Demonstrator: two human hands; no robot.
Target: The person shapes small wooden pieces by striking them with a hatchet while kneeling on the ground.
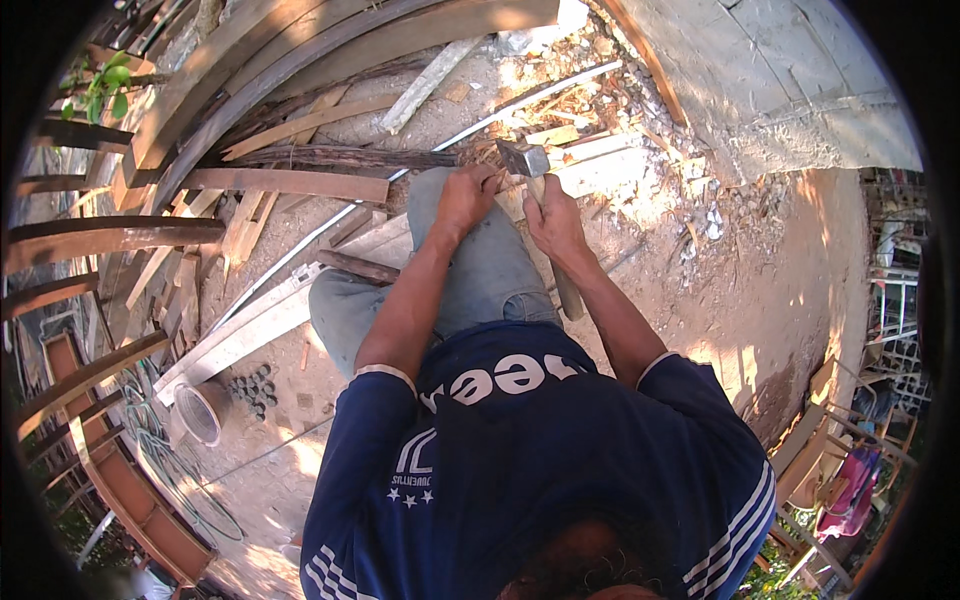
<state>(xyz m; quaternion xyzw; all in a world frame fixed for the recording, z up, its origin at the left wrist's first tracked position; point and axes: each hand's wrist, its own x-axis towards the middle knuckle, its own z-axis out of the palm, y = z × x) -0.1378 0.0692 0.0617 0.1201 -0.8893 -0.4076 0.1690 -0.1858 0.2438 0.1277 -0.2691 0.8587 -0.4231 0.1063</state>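
Observation:
In my right hand [556,226] is a hammer [566,290], gripped high on its wooden handle, close below the metal head. The handle's lower end points back toward my body. My left hand [466,203] is beside my knee, just left of the hammer head. Its fingers are closed in a pinch, and whatever they hold is too small and glared to make out. Under and in front of both hands lie a pale wooden beam [600,148] and scattered wood chips in bright sunlight.
Long planks [290,183] and curved-looking boards pile up at the left and far left. A bucket [198,413] lies near a cluster of small dark round things [254,391]. Behind it is a coiled green hose [165,470]. A grey sheet [800,90] stands at the far right.

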